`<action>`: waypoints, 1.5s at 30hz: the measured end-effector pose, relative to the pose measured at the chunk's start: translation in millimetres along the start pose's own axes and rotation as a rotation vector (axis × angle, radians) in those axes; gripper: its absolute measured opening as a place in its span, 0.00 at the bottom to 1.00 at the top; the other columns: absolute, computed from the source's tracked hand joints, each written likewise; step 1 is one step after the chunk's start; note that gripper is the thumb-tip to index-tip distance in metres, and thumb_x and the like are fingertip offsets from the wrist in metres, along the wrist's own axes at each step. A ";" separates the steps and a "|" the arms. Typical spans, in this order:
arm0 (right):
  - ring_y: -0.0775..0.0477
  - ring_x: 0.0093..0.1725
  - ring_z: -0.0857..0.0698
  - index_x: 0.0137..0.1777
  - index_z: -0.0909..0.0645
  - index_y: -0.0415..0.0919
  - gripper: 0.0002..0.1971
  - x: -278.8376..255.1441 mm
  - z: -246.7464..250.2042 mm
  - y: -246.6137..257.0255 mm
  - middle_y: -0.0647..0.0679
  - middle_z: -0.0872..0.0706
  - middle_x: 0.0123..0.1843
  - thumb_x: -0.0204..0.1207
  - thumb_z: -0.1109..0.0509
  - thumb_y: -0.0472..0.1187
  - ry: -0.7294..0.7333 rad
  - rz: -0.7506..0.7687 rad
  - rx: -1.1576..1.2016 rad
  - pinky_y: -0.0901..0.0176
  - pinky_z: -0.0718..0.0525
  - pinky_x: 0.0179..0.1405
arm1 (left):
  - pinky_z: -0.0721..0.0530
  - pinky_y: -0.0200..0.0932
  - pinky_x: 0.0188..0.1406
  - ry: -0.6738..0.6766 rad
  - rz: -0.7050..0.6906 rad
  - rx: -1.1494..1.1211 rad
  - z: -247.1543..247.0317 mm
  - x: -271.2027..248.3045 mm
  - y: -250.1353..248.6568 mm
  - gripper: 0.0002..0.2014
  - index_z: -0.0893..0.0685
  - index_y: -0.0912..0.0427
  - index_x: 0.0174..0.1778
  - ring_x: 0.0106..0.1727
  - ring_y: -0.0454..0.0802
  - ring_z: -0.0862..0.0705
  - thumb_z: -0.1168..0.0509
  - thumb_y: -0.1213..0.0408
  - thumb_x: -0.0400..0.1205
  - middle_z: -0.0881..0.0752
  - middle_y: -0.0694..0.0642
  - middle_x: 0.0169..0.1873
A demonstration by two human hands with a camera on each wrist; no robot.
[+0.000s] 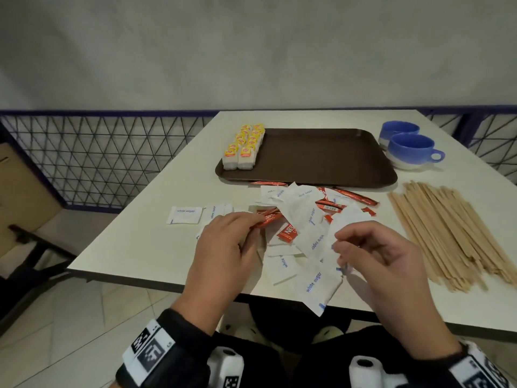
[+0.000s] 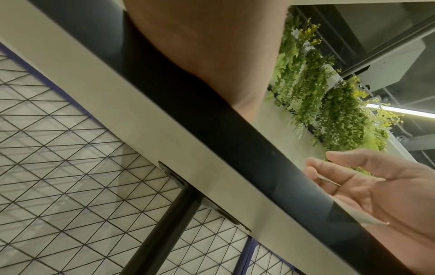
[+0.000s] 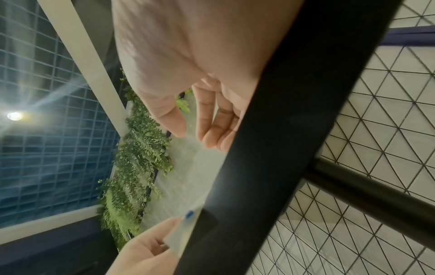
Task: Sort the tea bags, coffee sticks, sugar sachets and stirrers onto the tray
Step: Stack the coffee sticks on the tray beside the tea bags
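Note:
A brown tray (image 1: 321, 158) lies at the table's far middle, with two rows of yellow-tagged tea bags (image 1: 244, 147) on its left end. In front of it is a mixed pile of white sugar sachets (image 1: 305, 217) and red coffee sticks (image 1: 355, 196). My left hand (image 1: 251, 224) pinches a red coffee stick (image 1: 268, 219) at the pile's left side. My right hand (image 1: 340, 242), fingers curled, pinches white sugar sachets (image 1: 345, 266) over the pile's near right. The right wrist view shows thumb and fingers (image 3: 209, 137) on a sachet (image 3: 188, 186). Wooden stirrers (image 1: 453, 236) lie heaped at the right.
Two blue mugs (image 1: 411, 148) stand right of the tray. One sachet (image 1: 184, 215) lies apart at the left. Another long sachet (image 1: 316, 284) overhangs the near table edge. A dark chair (image 1: 33, 242) and a wire-mesh fence (image 1: 112, 158) are at the left.

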State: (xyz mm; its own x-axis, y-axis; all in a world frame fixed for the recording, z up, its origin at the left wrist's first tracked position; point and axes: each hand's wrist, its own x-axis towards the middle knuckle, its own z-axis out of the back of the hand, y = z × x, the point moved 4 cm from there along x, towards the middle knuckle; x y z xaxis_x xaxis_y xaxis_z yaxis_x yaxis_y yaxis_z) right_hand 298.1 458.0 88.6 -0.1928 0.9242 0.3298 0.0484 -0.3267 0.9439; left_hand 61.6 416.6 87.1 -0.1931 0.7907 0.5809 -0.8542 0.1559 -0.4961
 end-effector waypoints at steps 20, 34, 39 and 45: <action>0.22 0.36 0.13 0.70 0.18 0.64 0.37 5.4 -18.7 8.8 0.41 0.09 0.52 0.59 0.21 0.74 0.148 -0.251 0.179 0.41 0.14 0.34 | 0.16 0.55 0.52 -0.040 -0.518 -0.245 1.5 -13.0 -34.7 0.12 0.09 0.60 0.58 0.59 0.48 0.12 0.29 0.76 0.82 0.11 0.47 0.63; 0.40 0.20 0.22 0.45 0.10 0.44 0.06 12.6 7.4 -2.5 0.29 0.17 0.28 0.68 0.23 0.40 -0.109 -0.321 0.380 0.58 0.30 0.20 | 0.16 0.47 0.64 0.483 -0.694 -0.106 -12.1 48.0 -85.8 0.20 0.13 0.58 0.63 0.65 0.50 0.14 0.34 0.68 0.74 0.14 0.52 0.70; 0.42 0.23 0.20 0.47 0.12 0.41 0.09 16.9 15.3 -9.0 0.32 0.15 0.29 0.67 0.23 0.41 -0.278 -0.342 0.429 0.59 0.34 0.24 | 0.21 0.47 0.67 0.689 -0.228 -0.014 -27.8 99.9 -75.5 0.28 0.27 0.40 0.73 0.70 0.44 0.21 0.38 0.50 0.74 0.18 0.44 0.67; 0.39 0.26 0.18 0.44 0.12 0.45 0.05 14.8 16.8 -8.8 0.31 0.13 0.31 0.77 0.25 0.33 -0.300 -0.379 0.425 0.55 0.29 0.25 | 0.39 0.56 0.86 1.136 -0.054 0.500 -49.5 109.2 -44.8 0.36 0.37 0.35 0.87 0.89 0.51 0.41 0.44 0.28 0.83 0.39 0.47 0.89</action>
State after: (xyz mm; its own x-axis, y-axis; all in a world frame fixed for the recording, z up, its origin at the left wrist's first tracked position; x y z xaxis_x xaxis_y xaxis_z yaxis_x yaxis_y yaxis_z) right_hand 311.2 477.9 85.5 0.0069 0.9954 -0.0955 0.4263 0.0835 0.9007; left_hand 102.7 525.3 140.7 0.1626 0.8936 -0.4184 -0.9863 0.1588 -0.0442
